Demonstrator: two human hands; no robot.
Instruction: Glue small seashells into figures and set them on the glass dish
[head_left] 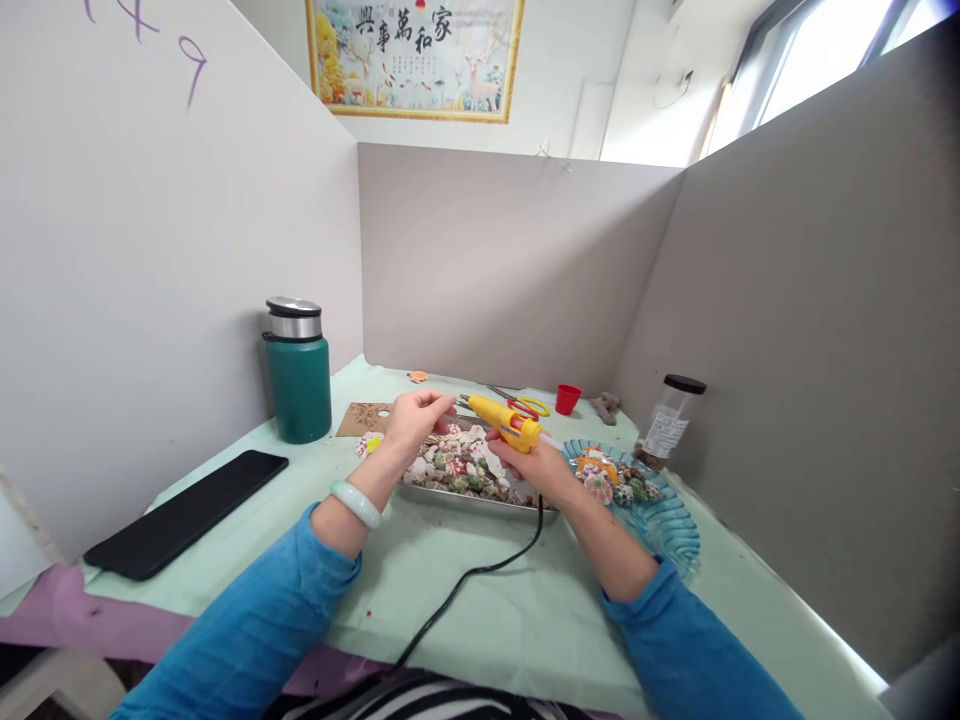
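Note:
A yellow hot glue gun (504, 420) is in my right hand (536, 468), its nozzle pointing left and a glue stick showing at the back. My left hand (415, 425) is close to the nozzle, with thumb and fingertips pinched together; whatever may be between them is too small to make out. Under both hands lies a metal tray (469, 503) filled with shells (459, 465), some white, some green-brown, some reddish. The glue gun's black cord (480, 571) runs down over the table toward my lap.
A blue ribbed plate (675, 530) with shell pieces stands right, near a black-lidded jar (670, 425). Scissors (529, 406) and a red cup (568, 400) are behind the tray. On the left are a green bottle (298, 385) and a black phone (187, 510). Grey panels (510, 260) enclose the table.

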